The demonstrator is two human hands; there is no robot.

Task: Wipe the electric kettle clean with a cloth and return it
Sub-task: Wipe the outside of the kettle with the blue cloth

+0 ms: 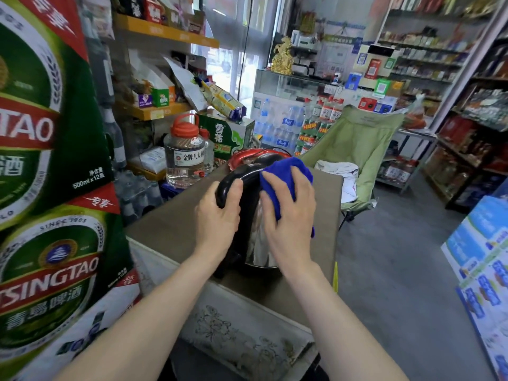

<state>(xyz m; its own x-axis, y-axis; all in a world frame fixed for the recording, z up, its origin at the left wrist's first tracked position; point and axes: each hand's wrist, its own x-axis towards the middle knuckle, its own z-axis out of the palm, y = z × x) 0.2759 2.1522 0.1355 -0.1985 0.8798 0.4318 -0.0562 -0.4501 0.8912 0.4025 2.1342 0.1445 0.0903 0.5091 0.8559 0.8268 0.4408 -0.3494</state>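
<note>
The electric kettle (254, 243) has a shiny steel body and a black handle and stands on a brown table top (170, 224). My left hand (220, 215) is wrapped around the black handle near its top. My right hand (288, 215) presses a blue cloth (286, 174) against the kettle's upper right side and lid. The cloth and my hands hide most of the lid and spout.
Stacked green beer cartons (49, 160) stand close on the left. A clear jug with a red cap (185, 158) and a red round object (242, 158) sit behind the kettle. A green folding chair (354, 149) stands to the right, shelves beyond it.
</note>
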